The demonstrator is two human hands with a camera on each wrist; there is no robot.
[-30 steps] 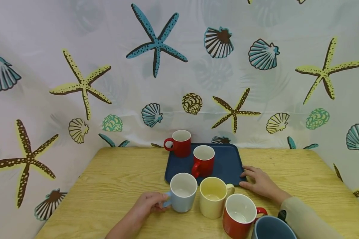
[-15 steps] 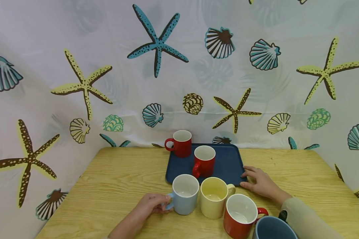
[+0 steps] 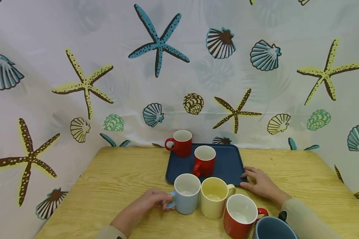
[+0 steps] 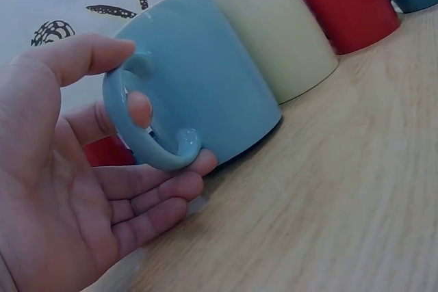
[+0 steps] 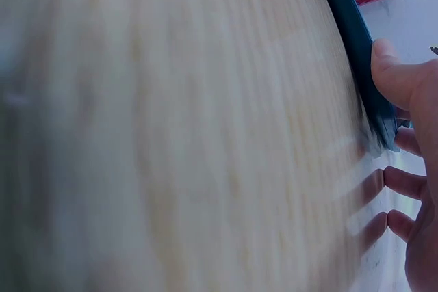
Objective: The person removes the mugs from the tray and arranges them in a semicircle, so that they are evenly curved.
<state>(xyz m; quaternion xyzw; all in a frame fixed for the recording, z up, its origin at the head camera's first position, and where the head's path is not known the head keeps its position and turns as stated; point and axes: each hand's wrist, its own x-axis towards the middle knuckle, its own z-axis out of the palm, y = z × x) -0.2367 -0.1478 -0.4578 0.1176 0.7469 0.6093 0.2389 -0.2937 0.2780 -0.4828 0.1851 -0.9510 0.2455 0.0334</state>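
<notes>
My left hand [image 3: 154, 198] pinches the handle of a light blue mug [image 3: 187, 204] between thumb and index finger; in the left wrist view the other fingers curl below the handle [image 4: 140, 143]. The mug stands upright on the table, right beside a pale yellow mug [image 3: 211, 207]. My right hand [image 3: 261, 183] rests at the near right corner of a dark blue tray [image 3: 227, 157], fingers relaxed. In the right wrist view its thumb [image 5: 391, 76] lies on the tray's rim, while other fingertips touch the table. Two red mugs, one back left [image 3: 184, 148] and one nearer the middle [image 3: 208, 166], stand on the tray.
Right of the yellow mug, a red mug [image 3: 235, 225] with a white inside and a dark blue mug [image 3: 273, 229] form a slanting row toward me. The wooden table [image 3: 116, 172] meets a cloth backdrop [image 3: 179, 79] printed with starfish and shells.
My left hand has slid the light blue mug slightly right, closing the gap to the yellow mug. My right hand keeps its place at the tray's corner.
</notes>
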